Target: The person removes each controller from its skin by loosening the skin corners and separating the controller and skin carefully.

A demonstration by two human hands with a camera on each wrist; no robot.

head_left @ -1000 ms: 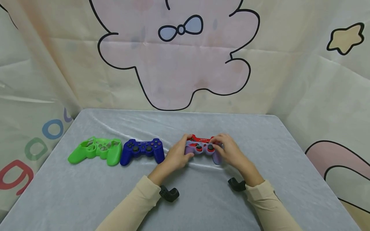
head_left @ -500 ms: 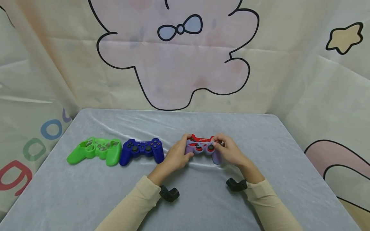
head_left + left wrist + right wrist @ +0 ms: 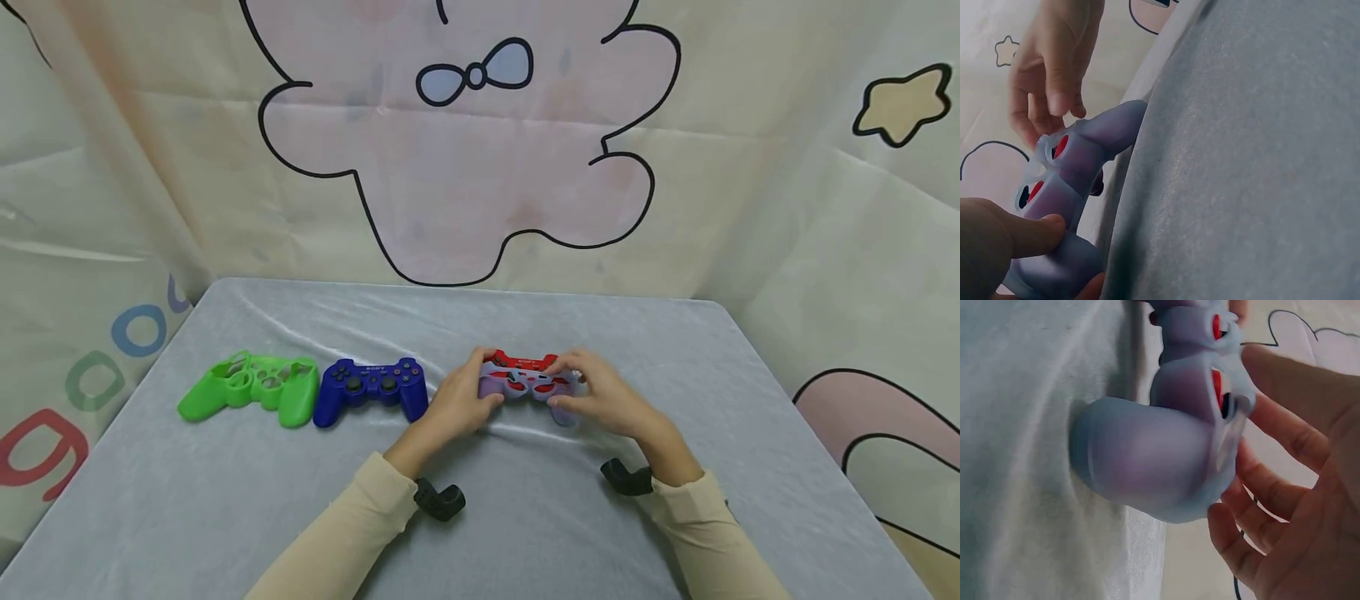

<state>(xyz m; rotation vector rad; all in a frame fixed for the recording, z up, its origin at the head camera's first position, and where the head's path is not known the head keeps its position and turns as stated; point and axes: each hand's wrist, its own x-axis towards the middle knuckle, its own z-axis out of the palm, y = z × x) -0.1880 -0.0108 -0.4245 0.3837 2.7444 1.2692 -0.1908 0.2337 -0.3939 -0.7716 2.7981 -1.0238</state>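
A red game controller (image 3: 527,363) lies partly under a translucent purple silicone cover (image 3: 564,413), with its red back edge bare. Red and black patches show through two round holes of the cover (image 3: 1088,147) in the left wrist view. My left hand (image 3: 456,403) grips the left handle, its thumb on the near side. At the right end, my right hand (image 3: 609,400) holds the cover between thumb and bent fingers. In the right wrist view the fingertips of the right hand (image 3: 1310,462) meet the far rim of the cover (image 3: 1147,450).
To the left of my hands lies a blue game controller (image 3: 371,387). Beyond it sits a green silicone cover (image 3: 258,387) without a controller inside. A grey cloth covers the table (image 3: 517,533), and a patterned curtain (image 3: 480,183) hangs behind it.
My right hand has shifted slightly, its thumb and forefinger now wider apart on the cover. The black right stick, which stood out of its hole, is now mostly hidden. The left hand stays put.
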